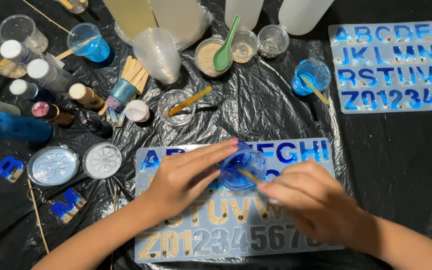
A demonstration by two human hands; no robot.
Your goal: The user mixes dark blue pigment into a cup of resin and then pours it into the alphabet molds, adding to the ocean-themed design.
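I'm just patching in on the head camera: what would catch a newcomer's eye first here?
Centre frame, the left hand holds a small clear cup of blue liquid tilted over a letter-and-number mould, while the right hand works a wooden stick in it. That mould's top row is filled blue, its lower rows sandy or grey. At upper right lies a second mould, nearly all blue, on the black plastic sheet.

Two bare forearms, no sleeves, no watch or bracelet. Left hand (183, 182) with pink-painted fingernails, slender fingers. Right hand (313, 202) ringless, knuckles rounded, its nails mostly out of sight from above.
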